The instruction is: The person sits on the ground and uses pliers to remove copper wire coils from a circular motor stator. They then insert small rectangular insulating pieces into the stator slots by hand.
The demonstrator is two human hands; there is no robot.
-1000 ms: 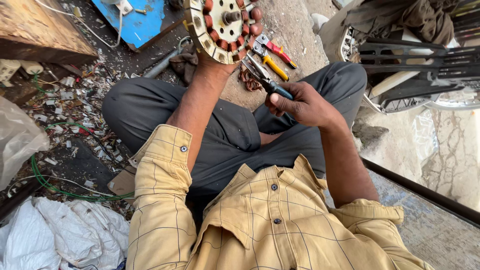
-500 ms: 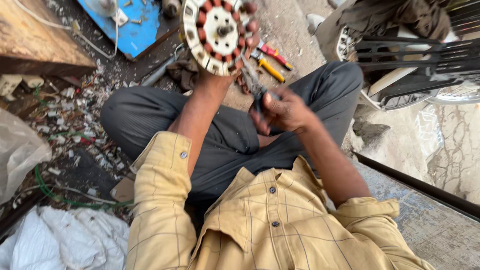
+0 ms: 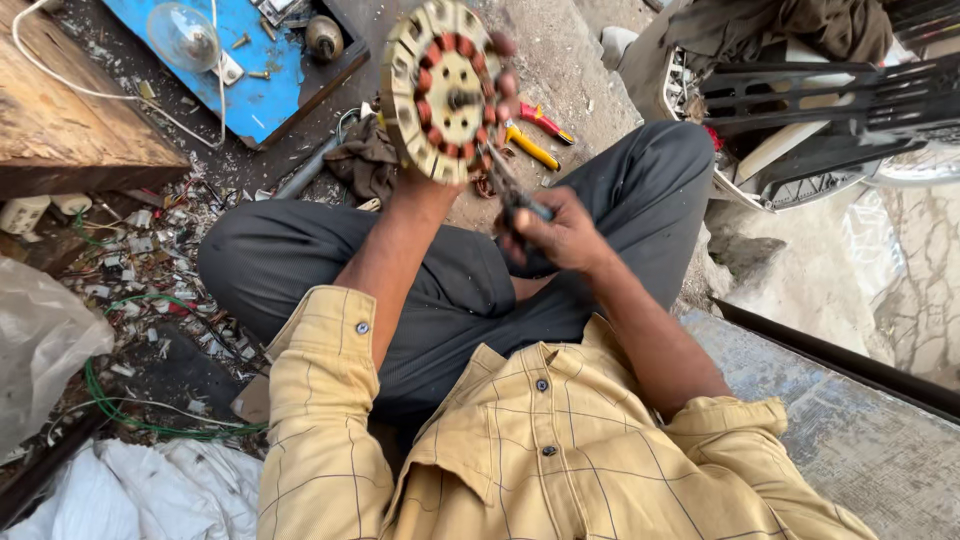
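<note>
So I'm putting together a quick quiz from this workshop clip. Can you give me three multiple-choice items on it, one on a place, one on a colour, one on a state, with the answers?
1. Where does the blue tray lie?
A. On the ground beyond the person's knees
B. On the person's lap
C. On the wooden block

2. What colour are the coils around the round stator?
A. Green
B. Reddish copper
C. White

3. How is the stator held?
A. Flat on the ground
B. Clamped in a vice
C. Raised on edge in the left hand

Answers:
1 A: the blue tray sits on the dirt past the crossed legs.
2 B: the stator shows a ring of reddish copper coils.
3 C: the left hand grips its lower rim, while the right hand brings pliers to its edge.
</note>
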